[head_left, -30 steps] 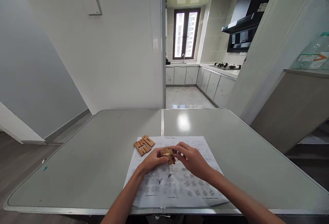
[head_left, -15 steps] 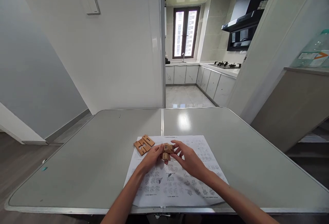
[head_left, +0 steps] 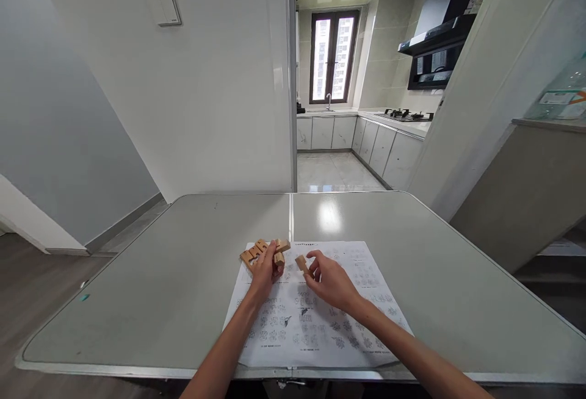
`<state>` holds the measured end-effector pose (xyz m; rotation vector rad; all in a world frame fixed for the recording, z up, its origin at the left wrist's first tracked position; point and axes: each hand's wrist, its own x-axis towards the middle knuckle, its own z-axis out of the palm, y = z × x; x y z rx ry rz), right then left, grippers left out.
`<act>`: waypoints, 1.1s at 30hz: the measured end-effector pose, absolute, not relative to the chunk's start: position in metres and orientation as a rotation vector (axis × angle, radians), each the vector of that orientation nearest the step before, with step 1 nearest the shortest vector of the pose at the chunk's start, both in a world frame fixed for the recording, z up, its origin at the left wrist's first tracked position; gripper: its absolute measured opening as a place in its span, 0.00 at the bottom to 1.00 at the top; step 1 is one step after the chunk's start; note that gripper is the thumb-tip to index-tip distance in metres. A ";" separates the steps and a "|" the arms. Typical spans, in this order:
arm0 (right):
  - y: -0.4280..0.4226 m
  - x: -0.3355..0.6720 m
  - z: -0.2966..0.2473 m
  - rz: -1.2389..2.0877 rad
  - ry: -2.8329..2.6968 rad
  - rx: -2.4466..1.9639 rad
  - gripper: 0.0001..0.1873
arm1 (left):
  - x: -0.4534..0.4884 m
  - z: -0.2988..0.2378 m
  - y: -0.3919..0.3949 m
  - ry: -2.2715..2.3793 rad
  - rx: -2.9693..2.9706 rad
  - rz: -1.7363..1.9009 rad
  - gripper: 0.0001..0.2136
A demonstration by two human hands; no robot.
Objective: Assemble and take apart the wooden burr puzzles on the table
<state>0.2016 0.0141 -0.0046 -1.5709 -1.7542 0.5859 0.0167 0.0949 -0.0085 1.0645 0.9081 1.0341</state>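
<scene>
My left hand (head_left: 266,269) grips a notched wooden puzzle piece (head_left: 281,250) and holds it just over the flat wooden pieces (head_left: 253,253) lying at the paper's far left corner. My right hand (head_left: 330,279) pinches a second small wooden piece (head_left: 301,263) between thumb and fingers, a little apart from the left one. Both hands hover above a printed instruction sheet (head_left: 320,319) that lies on the grey table (head_left: 183,289).
The table has a metal rim and a centre seam. A white wall with a switch stands behind it on the left. An open kitchen doorway with cabinets, stove and window lies ahead. A counter with a plastic bottle (head_left: 561,97) is at the right.
The wooden assembly held between both hands has come apart. My left hand carried one piece left toward the flat pieces, while my right hand kept the other.
</scene>
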 end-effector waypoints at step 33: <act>0.037 0.196 -0.017 0.647 -1.545 -1.496 0.16 | 0.027 -0.006 0.078 0.974 1.471 1.019 0.34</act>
